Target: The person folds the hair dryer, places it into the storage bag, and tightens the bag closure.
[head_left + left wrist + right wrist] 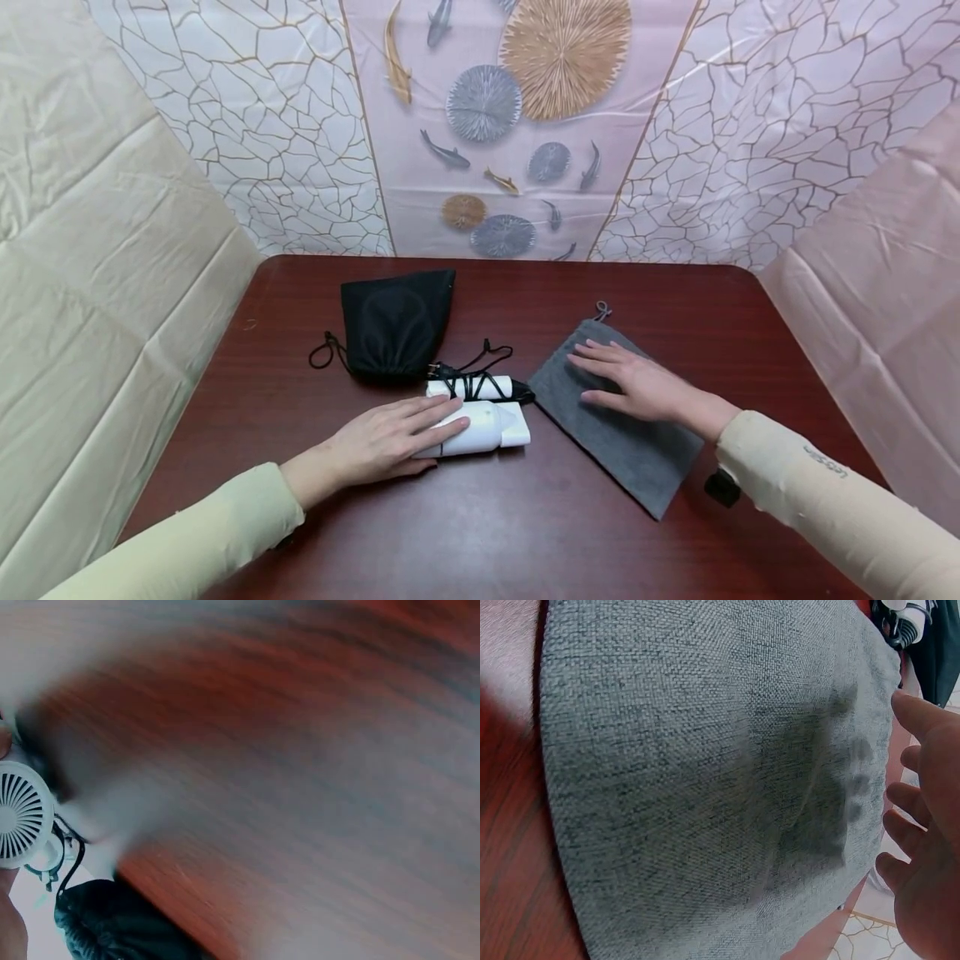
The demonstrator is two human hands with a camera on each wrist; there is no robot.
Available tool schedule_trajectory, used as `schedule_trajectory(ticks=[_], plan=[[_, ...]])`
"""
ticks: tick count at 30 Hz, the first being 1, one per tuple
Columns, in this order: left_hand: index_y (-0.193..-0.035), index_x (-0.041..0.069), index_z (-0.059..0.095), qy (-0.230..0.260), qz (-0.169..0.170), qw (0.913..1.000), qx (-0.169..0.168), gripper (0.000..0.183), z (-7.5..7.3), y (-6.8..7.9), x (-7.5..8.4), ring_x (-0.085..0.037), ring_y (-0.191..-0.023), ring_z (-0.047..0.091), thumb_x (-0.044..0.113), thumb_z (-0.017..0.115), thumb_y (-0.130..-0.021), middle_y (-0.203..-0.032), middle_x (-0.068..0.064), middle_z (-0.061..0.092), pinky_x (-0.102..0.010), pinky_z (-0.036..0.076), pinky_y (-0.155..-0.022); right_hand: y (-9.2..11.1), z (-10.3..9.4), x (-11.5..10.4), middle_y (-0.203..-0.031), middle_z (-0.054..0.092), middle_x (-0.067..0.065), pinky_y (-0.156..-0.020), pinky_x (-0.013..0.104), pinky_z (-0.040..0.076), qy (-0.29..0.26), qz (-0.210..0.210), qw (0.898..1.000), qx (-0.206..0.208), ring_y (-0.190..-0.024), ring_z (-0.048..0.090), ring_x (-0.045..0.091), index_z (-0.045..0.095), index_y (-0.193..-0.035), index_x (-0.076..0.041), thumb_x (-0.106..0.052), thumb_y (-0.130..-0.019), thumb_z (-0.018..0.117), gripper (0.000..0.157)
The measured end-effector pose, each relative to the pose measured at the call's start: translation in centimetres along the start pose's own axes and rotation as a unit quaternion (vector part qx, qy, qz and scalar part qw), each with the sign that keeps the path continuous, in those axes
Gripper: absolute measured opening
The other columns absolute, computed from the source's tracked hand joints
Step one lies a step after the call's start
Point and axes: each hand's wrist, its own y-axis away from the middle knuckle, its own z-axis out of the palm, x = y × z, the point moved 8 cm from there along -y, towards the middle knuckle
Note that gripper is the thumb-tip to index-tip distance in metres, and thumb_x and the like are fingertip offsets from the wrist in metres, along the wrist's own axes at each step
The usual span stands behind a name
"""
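Observation:
A white hair dryer (480, 427) lies on the dark red table, its nozzle pointing right. Its black cord winds round the white handle (491, 387) folded along its far side. My left hand (386, 437) rests on the dryer's rear half, fingers stretched along the top and thumb low on the near side. In the left wrist view the dryer's round slotted grille (13, 817) shows between thumb and fingers. Above a flat grey drawstring bag (622, 433), my right hand (637, 383) is spread with its palm down, and finger shadows fall on the cloth in the right wrist view.
A black drawstring pouch (393, 325) lies behind the dryer, its cord loop out to the left. The grey bag's cord loop (602, 310) points to the far edge. Cloth hangings (487, 242) enclose the table (480, 533) at the back and sides.

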Motion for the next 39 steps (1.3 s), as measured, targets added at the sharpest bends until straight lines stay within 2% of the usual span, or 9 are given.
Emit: schedule_trajectory(ticks=[8,13,16,20,28,34,39], plan=[[-0.149,0.006,0.062,-0.028,0.003,0.9989,0.038,0.076,-2.2,-0.7,0.2,-0.033,-0.134,0.064,0.029,0.093,-0.083,-0.151,-0.018,0.061,-0.043,0.054,-0.109,-1.0,-0.1,0.1,-0.167,0.042,0.021,-0.126,0.063,0.027,0.015,0.036,0.999,-0.009,-0.156,0.035,0.044,0.046,-0.163,-0.012,-0.043,-0.103,0.071,0.072],[-0.148,0.006,0.063,-0.049,0.007,0.9979,0.042,0.077,-3.2,-1.3,-0.3,-0.033,-0.132,0.064,0.028,0.095,-0.081,-0.149,-0.018,0.062,-0.042,0.054,-0.110,-2.0,0.5,0.7,-0.168,0.037,0.026,-0.118,0.070,0.035,0.020,0.072,0.997,-0.024,-0.151,0.036,0.055,0.040,-0.166,-0.013,-0.052,-0.105,0.065,0.077],[-0.148,0.006,0.063,-0.056,0.007,0.9976,0.040,0.078,-3.6,-1.5,-0.7,-0.033,-0.132,0.064,0.028,0.095,-0.080,-0.150,-0.018,0.062,-0.042,0.053,-0.110,-2.7,1.3,1.0,-0.169,0.033,0.027,-0.118,0.071,0.034,0.013,0.084,0.996,-0.039,-0.151,0.035,0.057,0.037,-0.168,-0.015,-0.054,-0.106,0.061,0.076],[-0.148,0.006,0.062,-0.064,0.007,0.9973,0.036,0.079,-3.9,-1.6,-1.2,-0.034,-0.133,0.064,0.027,0.096,-0.080,-0.150,-0.018,0.061,-0.042,0.053,-0.110,-3.4,1.9,1.0,-0.169,0.032,0.028,-0.122,0.069,0.031,0.009,0.075,0.996,-0.045,-0.154,0.033,0.052,0.042,-0.166,-0.018,-0.049,-0.108,0.060,0.069],[-0.149,0.007,0.062,-0.075,0.002,0.9965,0.035,0.079,-4.3,-1.6,-1.9,-0.033,-0.133,0.064,0.028,0.096,-0.080,-0.150,-0.018,0.061,-0.042,0.053,-0.110,-3.7,2.4,0.4,-0.169,0.035,0.023,-0.123,0.067,0.031,0.029,0.019,0.998,-0.053,-0.156,0.033,0.046,0.053,-0.160,-0.019,-0.041,-0.107,0.064,0.058],[-0.148,0.007,0.063,-0.081,0.000,0.9960,0.039,0.078,-4.4,-1.7,-2.1,-0.033,-0.132,0.064,0.027,0.096,-0.080,-0.149,-0.017,0.062,-0.042,0.054,-0.110,-3.2,2.3,-0.3,-0.171,0.035,0.016,-0.122,0.069,0.029,0.026,-0.011,0.995,-0.098,-0.157,0.033,0.042,0.054,-0.159,-0.022,-0.045,-0.108,0.061,0.056],[-0.148,0.007,0.063,-0.081,0.000,0.9959,0.039,0.078,-4.3,-1.8,-2.1,-0.032,-0.132,0.064,0.027,0.096,-0.080,-0.149,-0.017,0.062,-0.042,0.054,-0.109,-2.3,1.8,-0.6,-0.171,0.038,0.012,-0.125,0.066,0.027,0.024,-0.006,0.993,-0.118,-0.157,0.034,0.040,0.059,-0.155,-0.021,-0.047,-0.107,0.063,0.055]])
